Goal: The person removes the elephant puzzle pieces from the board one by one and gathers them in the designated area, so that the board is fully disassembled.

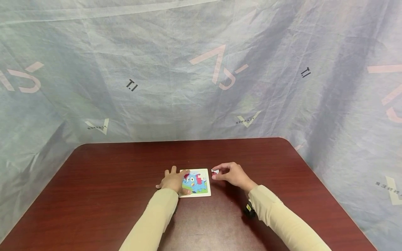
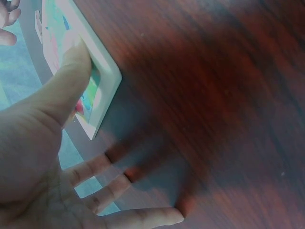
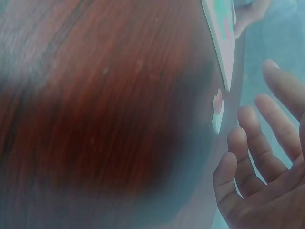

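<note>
A square jigsaw puzzle (image 1: 194,183) in a white frame shows a blue cartoon animal with red and green parts. My left hand (image 1: 172,182) rests across its left side, thumb lying on the picture. The other fingers spread out, some with tips on the table, as the left wrist view shows. Just right of the frame lies a small red and white puzzle piece (image 3: 218,112). Close by it is my right hand (image 1: 233,175), fingers loosely bent. In the right wrist view its fingertips (image 3: 237,137) stand apart from the piece.
The dark red wooden table (image 1: 125,164) has rounded far corners. Behind and beside it hangs a grey printed cloth (image 1: 176,104). A small black device (image 1: 249,209) sits under the right wrist.
</note>
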The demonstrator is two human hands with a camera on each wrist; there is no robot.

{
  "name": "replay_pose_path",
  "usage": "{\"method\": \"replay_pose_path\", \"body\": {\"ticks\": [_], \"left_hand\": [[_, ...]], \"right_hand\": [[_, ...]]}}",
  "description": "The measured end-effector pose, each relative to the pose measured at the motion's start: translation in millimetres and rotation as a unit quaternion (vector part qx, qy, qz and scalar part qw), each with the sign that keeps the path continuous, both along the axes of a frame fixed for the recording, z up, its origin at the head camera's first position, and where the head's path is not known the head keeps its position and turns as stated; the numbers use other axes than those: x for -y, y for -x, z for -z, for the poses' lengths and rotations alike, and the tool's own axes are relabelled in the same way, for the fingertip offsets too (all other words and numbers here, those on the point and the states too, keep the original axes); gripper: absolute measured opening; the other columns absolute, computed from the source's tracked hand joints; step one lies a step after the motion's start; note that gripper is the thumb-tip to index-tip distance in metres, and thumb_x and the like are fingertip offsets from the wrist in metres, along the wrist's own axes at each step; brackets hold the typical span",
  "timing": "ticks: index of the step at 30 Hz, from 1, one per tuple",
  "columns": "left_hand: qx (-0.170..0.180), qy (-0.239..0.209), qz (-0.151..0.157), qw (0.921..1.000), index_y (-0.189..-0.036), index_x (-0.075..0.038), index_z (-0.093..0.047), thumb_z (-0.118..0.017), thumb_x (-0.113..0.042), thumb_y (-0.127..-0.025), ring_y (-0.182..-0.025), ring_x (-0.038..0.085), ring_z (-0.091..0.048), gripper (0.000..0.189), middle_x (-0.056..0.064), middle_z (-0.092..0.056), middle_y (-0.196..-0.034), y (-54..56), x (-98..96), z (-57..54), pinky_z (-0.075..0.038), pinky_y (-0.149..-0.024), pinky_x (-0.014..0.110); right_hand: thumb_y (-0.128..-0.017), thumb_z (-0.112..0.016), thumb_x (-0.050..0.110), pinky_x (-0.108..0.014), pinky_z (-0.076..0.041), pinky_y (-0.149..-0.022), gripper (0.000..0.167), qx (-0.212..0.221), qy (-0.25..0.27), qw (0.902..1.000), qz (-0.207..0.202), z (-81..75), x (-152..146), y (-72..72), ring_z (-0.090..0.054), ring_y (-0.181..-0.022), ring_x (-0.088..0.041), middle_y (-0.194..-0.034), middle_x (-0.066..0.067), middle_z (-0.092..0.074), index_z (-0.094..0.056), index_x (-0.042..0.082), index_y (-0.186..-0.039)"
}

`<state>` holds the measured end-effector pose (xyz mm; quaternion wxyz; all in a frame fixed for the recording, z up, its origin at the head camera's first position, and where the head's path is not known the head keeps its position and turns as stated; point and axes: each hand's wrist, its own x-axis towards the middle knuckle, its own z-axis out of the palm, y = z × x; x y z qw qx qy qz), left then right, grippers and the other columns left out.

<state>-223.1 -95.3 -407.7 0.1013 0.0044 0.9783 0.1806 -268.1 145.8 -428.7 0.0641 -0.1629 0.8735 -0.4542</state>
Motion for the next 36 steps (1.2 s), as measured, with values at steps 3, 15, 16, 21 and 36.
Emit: {"method": "replay_pose_path", "body": {"ticks": [3,15,16,21,36], "left_hand": [[0.002,-0.002,-0.005,1.0000,-0.146,-0.022,-0.056,-0.093,-0.025,-0.074,-0.132,0.048,-0.036,0.081,0.021,-0.038,-0.148,1.8,0.3,2.9,-0.040,-0.087,0.082],[0.006,0.002,-0.007,1.0000,-0.146,-0.024,-0.056,-0.092,-0.027,-0.074,-0.132,0.046,-0.037,0.080,0.020,-0.038,-0.147,5.6,-1.2,7.9,-0.040,-0.088,0.082],[0.006,0.002,-0.008,0.9999,-0.146,-0.024,-0.057,-0.092,-0.027,-0.074,-0.132,0.046,-0.037,0.080,0.020,-0.038,-0.146,5.6,-1.1,8.0,-0.040,-0.088,0.082],[0.011,-0.001,-0.012,0.9999,-0.146,-0.024,-0.056,-0.093,-0.026,-0.074,-0.132,0.046,-0.037,0.081,0.019,-0.038,-0.147,6.5,-0.7,8.3,-0.039,-0.088,0.082],[0.014,0.000,-0.016,0.9998,-0.146,-0.025,-0.057,-0.093,-0.028,-0.073,-0.132,0.046,-0.037,0.081,0.019,-0.038,-0.147,8.2,-0.4,8.4,-0.039,-0.089,0.082]], "right_hand": [[-0.084,-0.086,0.018,-0.027,-0.044,-0.063,0.031,-0.001,-0.006,1.0000,-0.008,1.9,4,-0.3,-0.055,-0.073,-0.015,-0.080,0.000,-0.067,-0.077,0.004,-0.111],[-0.084,-0.085,0.015,-0.026,-0.041,-0.058,0.022,0.000,-0.026,0.9993,-0.027,6.8,19,0.3,-0.050,-0.065,-0.012,-0.075,0.001,-0.060,-0.079,0.005,-0.103],[-0.084,-0.085,0.014,-0.026,-0.040,-0.057,0.022,0.000,-0.027,0.9992,-0.029,7.0,20,0.1,-0.049,-0.064,-0.012,-0.074,0.001,-0.059,-0.079,0.005,-0.103],[-0.085,-0.084,0.014,-0.026,-0.039,-0.056,0.022,-0.005,-0.036,0.9988,-0.033,7.0,24,-0.6,-0.048,-0.063,-0.011,-0.071,0.002,-0.059,-0.079,0.005,-0.104],[-0.083,-0.086,0.011,-0.025,-0.042,-0.056,0.020,-0.031,-0.109,0.9931,-0.030,6.6,38,-4.9,-0.050,-0.061,-0.010,-0.069,0.004,-0.059,-0.080,0.007,-0.102]]}}
